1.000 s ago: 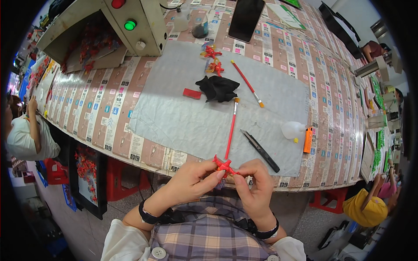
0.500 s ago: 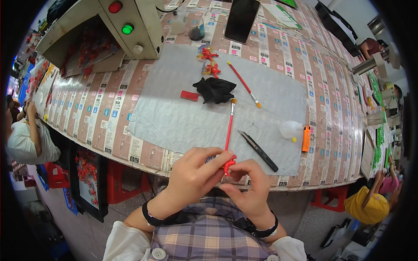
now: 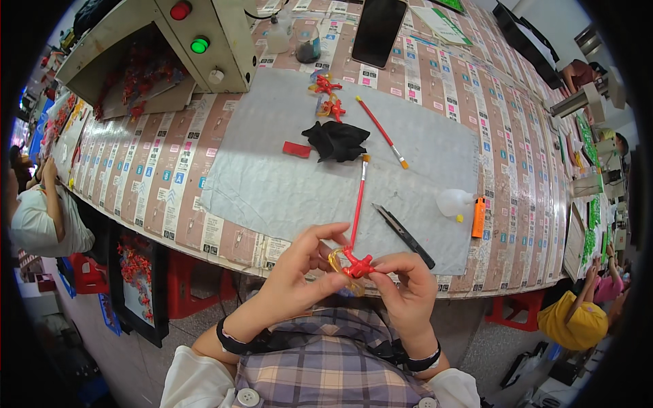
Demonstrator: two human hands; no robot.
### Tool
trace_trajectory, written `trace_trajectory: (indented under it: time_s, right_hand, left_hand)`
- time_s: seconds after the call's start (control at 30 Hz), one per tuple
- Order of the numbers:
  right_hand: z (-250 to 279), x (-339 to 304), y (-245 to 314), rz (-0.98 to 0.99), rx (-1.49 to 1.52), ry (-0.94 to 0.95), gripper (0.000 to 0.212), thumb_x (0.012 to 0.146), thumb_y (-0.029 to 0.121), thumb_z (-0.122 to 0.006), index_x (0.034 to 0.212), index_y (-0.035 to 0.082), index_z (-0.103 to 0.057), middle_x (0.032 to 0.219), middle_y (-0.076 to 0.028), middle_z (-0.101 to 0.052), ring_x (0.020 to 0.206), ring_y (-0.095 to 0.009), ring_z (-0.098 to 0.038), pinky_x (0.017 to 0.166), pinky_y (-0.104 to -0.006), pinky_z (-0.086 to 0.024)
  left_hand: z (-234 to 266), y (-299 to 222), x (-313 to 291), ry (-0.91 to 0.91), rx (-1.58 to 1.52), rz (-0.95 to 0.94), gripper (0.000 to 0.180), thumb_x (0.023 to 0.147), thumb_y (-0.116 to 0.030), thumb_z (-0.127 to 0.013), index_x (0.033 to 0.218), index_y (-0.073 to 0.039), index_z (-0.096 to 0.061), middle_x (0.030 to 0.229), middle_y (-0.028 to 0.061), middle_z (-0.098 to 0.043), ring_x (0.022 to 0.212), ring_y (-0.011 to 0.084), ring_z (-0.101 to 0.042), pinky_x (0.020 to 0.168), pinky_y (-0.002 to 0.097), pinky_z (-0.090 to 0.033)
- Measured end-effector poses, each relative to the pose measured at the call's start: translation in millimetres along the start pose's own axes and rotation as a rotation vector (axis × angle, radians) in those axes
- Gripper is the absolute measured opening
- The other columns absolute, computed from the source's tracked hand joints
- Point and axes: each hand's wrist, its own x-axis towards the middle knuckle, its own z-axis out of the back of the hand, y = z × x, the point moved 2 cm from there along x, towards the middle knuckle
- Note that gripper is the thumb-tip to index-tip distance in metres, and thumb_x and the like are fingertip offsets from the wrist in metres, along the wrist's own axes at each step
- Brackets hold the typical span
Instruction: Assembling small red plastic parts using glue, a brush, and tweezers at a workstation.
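Observation:
Both hands meet at the table's near edge around a small red figure (image 3: 356, 264) with a yellowish clear ring at its left. My left hand (image 3: 299, 275) pinches it from the left, thumb and fingers curled around the ring. My right hand (image 3: 407, 291) grips it from the right. A red-handled paintbrush (image 3: 358, 202) lies on the grey mat (image 3: 272, 183) just beyond the figure, its tip pointing away from me. Whether I hold the brush too, I cannot tell.
On the mat lie a black cloth (image 3: 336, 140), a small red block (image 3: 296, 149), a second red brush (image 3: 381, 132), a black utility knife (image 3: 407, 236), more red figures (image 3: 328, 95). A small white bottle (image 3: 454, 202) and orange lighter (image 3: 479, 217) sit right. A control box (image 3: 197, 41) stands far left. People sit at both sides.
Both hands stayed at the table edge, working the red figure between the fingers; it has turned and the yellowish ring now shows at its left.

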Motion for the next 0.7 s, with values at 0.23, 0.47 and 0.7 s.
trace_trajectory:
  time_s: [0.23,0.47,0.7]
  right_hand:
    - [-1.7,2.0,7.0,-0.120,0.043,0.026,0.009,0.079,0.002,-0.064,0.086,-0.001,-0.060,0.082,-0.008,-0.063,0.074,-0.013,-0.061,0.068,-0.0233,-0.047]
    - [1.1,5.2,0.8,-0.174,-0.045,0.156,0.009,0.083,0.007,-0.059,0.086,-0.002,-0.059,0.077,-0.004,-0.059,0.067,-0.009,-0.054,0.061,-0.0227,-0.044]
    - [-2.2,2.4,0.2,-0.469,0.337,0.213,0.011,0.088,0.010,-0.054,0.090,0.000,-0.055,0.078,0.000,-0.056,0.073,-0.005,-0.050,0.067,-0.0193,-0.041]
  left_hand:
    - [-0.8,-4.8,3.9,0.102,-0.177,0.192,0.032,0.091,-0.012,-0.050,0.121,0.000,-0.047,0.103,0.0054,-0.057,0.093,0.0079,-0.055,0.081,0.0229,-0.044]
    - [-2.0,-6.5,5.3,0.134,-0.266,0.292,0.030,0.092,-0.015,-0.048,0.119,0.000,-0.048,0.101,0.0039,-0.059,0.092,0.0076,-0.055,0.082,0.0234,-0.044]
    - [0.6,5.9,8.4,0.165,-0.424,0.345,0.036,0.092,-0.026,-0.049,0.116,0.001,-0.050,0.099,0.0053,-0.059,0.090,0.0097,-0.057,0.077,0.0239,-0.046]
